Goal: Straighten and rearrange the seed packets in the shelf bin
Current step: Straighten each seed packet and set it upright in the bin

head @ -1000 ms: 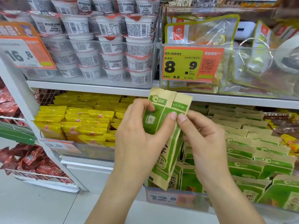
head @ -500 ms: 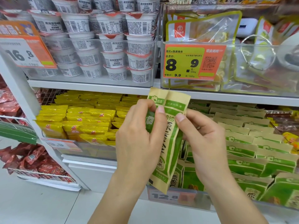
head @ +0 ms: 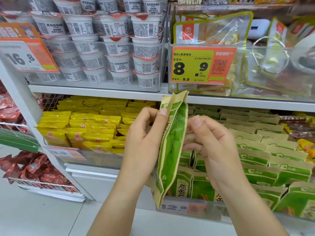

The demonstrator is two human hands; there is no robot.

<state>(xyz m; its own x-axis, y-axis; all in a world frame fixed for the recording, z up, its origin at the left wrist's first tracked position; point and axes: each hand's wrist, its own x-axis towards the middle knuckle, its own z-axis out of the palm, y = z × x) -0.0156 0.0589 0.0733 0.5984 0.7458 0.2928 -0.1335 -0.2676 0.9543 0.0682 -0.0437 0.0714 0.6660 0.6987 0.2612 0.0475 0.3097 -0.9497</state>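
A: Since 0.5 s ago the held seed packets (head: 172,143) turned edge-on to the cam, approx; faces showed before, now mostly the green side gusset. R thumb came off the top.

B: Big stuff first?

A: Shelf bin (head: 265,217), lower right of frame, rows of green packets (head: 255,160) standing, front ones leaning. Yellow packs (head: 85,130) centre-left, white cups (head: 109,48) upper left, orange price tag (head: 202,65) upper centre.

B: Hands?

A: Left hand (head: 144,143) grips the held packets at centre frame, above the bin's front edge, thumb on the near face, fingers curled behind. Right hand (head: 209,143) just beside them, fingers loosely curled; can't tell if the tips touch the pack.

B: Handling?

A: Prob. light, paper-ish, semi-stiff w/ loose fill, crushable. Pinch at the flat sealed top or by both side edges.
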